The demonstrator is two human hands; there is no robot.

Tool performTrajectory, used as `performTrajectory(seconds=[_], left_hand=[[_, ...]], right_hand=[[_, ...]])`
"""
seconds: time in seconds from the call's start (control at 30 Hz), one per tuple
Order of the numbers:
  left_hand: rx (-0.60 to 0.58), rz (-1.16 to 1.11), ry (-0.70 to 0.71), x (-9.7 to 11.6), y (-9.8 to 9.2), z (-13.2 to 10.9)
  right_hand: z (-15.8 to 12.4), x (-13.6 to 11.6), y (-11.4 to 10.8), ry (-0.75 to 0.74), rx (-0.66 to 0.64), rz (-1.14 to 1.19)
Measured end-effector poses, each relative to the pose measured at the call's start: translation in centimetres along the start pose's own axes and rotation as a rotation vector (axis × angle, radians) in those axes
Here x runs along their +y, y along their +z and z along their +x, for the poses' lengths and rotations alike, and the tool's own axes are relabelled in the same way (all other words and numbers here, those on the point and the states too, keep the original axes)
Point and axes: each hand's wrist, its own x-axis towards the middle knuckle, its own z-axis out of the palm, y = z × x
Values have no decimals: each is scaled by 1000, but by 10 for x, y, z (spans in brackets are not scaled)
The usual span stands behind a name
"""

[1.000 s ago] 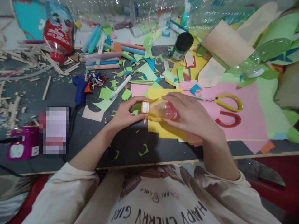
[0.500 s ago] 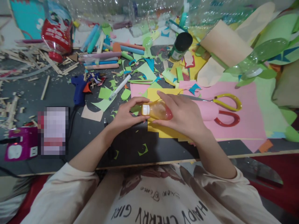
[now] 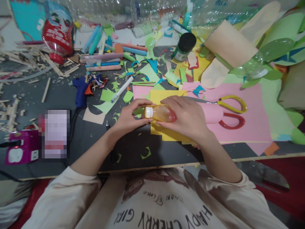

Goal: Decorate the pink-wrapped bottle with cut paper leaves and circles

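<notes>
A small clear plastic bottle (image 3: 163,113) with a white cap (image 3: 149,112) lies on its side between my hands, its reddish bottom end toward the right. The thumb and forefinger of my left hand (image 3: 126,116) curve round the cap end, closed on it from both sides. My right hand (image 3: 188,116) wraps the bottle's body near its bottom, fingers on the far side and thumb on the near side. Beneath lie stacked yellow paper sheets (image 3: 156,129). Scissors (image 3: 232,104) with a yellow and a red handle rest just beyond my right hand, near a pink paper roll (image 3: 212,114).
Left of my hands are a blue glue gun (image 3: 80,92), a phone (image 3: 56,133) and a purple power adapter (image 3: 22,148). Paper scraps, markers (image 3: 122,89) and wooden sticks litter the desk. A dark-capped jar (image 3: 184,47) and large clear bottles stand behind. Pink paper (image 3: 252,111) spreads rightward.
The fingers of my right hand have come down and curled closer onto the bottle. My left hand stays at the cap end, and the bottle has hardly shifted.
</notes>
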Motion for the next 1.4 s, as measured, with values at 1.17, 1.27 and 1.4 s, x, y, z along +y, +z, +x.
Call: performTrajectory(seconds=[1.17, 1.27, 1.4], left_hand=[[-132, 271, 7, 3, -12, 3], [-124, 281, 18, 1, -12, 3], [-124, 283, 27, 2, -13, 3]], right_hand=[[-1, -9, 20, 46, 24, -53], [-1, -8, 20, 48, 27, -51], [-2, -7, 20, 46, 32, -54]])
